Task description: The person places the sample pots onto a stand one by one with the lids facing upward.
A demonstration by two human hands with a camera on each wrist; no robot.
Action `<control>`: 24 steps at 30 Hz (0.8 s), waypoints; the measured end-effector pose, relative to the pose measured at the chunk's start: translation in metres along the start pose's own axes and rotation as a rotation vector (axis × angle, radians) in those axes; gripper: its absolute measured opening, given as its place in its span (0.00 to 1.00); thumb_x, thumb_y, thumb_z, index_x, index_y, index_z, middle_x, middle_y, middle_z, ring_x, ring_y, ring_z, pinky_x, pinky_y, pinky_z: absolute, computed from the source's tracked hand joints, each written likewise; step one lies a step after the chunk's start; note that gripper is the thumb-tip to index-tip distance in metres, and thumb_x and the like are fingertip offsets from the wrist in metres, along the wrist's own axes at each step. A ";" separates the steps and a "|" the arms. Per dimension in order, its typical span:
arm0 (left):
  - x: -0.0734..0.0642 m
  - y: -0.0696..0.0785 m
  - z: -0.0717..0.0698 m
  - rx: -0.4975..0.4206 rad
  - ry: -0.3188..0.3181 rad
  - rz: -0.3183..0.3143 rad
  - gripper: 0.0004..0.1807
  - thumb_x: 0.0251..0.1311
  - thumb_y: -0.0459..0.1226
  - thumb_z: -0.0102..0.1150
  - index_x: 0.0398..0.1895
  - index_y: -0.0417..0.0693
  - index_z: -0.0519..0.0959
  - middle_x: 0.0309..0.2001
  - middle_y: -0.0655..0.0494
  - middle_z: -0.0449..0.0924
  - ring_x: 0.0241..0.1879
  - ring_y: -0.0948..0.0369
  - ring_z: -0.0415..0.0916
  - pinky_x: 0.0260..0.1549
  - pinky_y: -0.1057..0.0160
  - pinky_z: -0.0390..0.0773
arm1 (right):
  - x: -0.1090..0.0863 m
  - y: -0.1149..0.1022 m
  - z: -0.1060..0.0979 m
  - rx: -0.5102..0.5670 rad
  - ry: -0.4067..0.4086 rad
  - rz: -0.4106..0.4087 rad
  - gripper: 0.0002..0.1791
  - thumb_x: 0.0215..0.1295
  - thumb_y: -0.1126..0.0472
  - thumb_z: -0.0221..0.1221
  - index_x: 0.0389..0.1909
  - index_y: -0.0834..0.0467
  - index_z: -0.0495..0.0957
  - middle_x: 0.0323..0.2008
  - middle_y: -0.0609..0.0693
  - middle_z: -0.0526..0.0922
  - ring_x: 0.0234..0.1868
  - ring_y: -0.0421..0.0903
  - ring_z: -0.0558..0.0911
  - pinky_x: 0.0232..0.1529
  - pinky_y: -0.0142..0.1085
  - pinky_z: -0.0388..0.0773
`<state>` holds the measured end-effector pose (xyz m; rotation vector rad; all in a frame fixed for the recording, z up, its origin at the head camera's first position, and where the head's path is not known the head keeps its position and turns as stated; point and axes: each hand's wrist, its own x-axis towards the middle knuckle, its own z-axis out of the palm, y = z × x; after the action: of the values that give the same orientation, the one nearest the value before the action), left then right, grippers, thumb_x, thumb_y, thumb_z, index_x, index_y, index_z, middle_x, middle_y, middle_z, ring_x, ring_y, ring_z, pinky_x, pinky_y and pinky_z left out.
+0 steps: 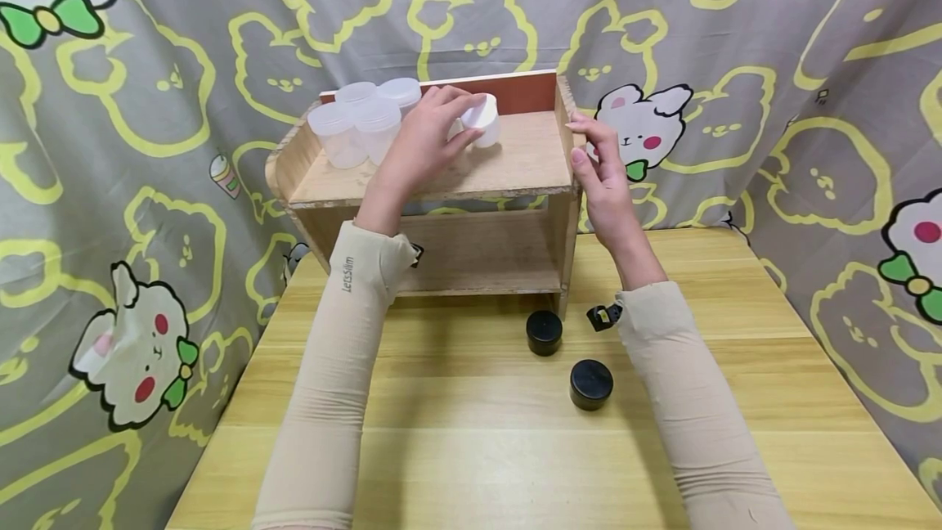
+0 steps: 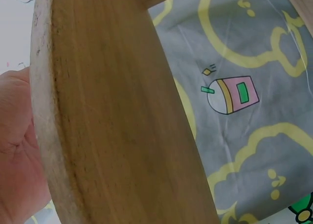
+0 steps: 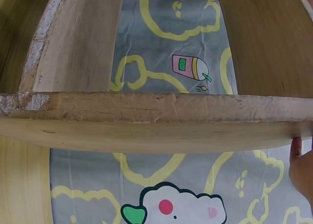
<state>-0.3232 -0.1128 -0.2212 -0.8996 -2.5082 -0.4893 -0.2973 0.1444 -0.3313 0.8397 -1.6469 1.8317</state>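
Observation:
On the top board of a small wooden shelf (image 1: 526, 174), my left hand (image 1: 423, 133) pinches a small white round container (image 1: 483, 123) between thumb and fingers. Just left of that hand stand several translucent lidded plastic jars (image 1: 342, 133), grouped together. My right hand (image 1: 609, 190) grips the shelf's right side panel (image 1: 565, 113) near its top, thumb at the front. In the left wrist view the board's edge (image 2: 46, 111) partly covers the left hand (image 2: 19, 150). The right wrist view shows the right hand (image 3: 301, 170) against the side panel (image 3: 161, 131).
Two black round containers (image 1: 591, 384) stand on the wooden table (image 1: 471, 464), in front of the shelf's right end. A lower shelf board (image 1: 478, 252) lies under the top one. Patterned grey cloth (image 1: 486, 31) hangs behind and at both sides.

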 end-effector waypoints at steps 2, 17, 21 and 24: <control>0.001 0.000 0.001 0.006 -0.008 -0.002 0.27 0.71 0.41 0.64 0.71 0.45 0.75 0.64 0.47 0.78 0.65 0.50 0.70 0.66 0.56 0.70 | 0.000 0.000 0.000 -0.001 -0.003 -0.002 0.21 0.79 0.63 0.50 0.66 0.69 0.66 0.72 0.46 0.67 0.72 0.48 0.66 0.65 0.37 0.67; 0.002 -0.004 0.004 0.031 -0.015 0.003 0.27 0.71 0.41 0.64 0.71 0.45 0.75 0.63 0.46 0.79 0.63 0.49 0.70 0.66 0.54 0.69 | 0.000 0.000 0.000 -0.008 0.009 0.006 0.19 0.79 0.64 0.49 0.65 0.68 0.67 0.71 0.46 0.67 0.74 0.49 0.64 0.67 0.38 0.65; 0.002 -0.005 0.004 0.042 -0.030 0.002 0.26 0.72 0.41 0.63 0.71 0.44 0.76 0.63 0.45 0.79 0.62 0.48 0.70 0.66 0.53 0.68 | -0.001 0.000 0.000 -0.002 0.011 0.014 0.19 0.79 0.64 0.49 0.65 0.66 0.67 0.71 0.48 0.67 0.73 0.50 0.64 0.66 0.38 0.66; 0.002 -0.006 0.005 0.050 -0.039 0.004 0.26 0.72 0.41 0.63 0.70 0.45 0.76 0.64 0.46 0.79 0.62 0.48 0.70 0.66 0.53 0.67 | -0.001 0.000 0.001 0.002 0.012 0.017 0.19 0.79 0.64 0.49 0.66 0.66 0.67 0.71 0.48 0.67 0.73 0.50 0.65 0.65 0.37 0.66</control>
<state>-0.3299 -0.1137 -0.2253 -0.9033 -2.5410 -0.4092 -0.2966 0.1437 -0.3316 0.8167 -1.6495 1.8470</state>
